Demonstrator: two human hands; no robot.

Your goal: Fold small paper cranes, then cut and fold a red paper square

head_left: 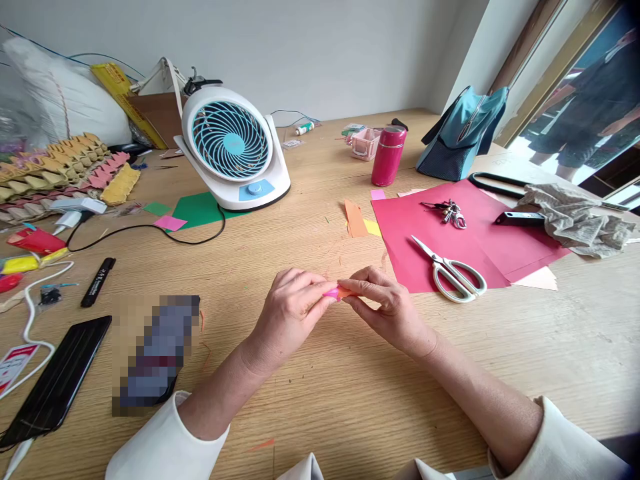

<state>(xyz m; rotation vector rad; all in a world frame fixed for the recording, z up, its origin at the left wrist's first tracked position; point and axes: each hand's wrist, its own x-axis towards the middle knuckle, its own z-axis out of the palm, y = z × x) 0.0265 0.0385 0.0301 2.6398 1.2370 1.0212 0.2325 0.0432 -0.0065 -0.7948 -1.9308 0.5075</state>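
My left hand (293, 303) and right hand (385, 307), fingertips pinched nearly closed, grip a small pink-and-orange paper piece (332, 293) above the pale wooden desk (320, 413), in from its near edge; uneven pulling could tear it

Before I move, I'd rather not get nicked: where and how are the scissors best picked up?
Probably by the white loops, from the near right with the right hand: the scissors lie flat, loops nearer the person, pointed blades aimed away and left over red paper.
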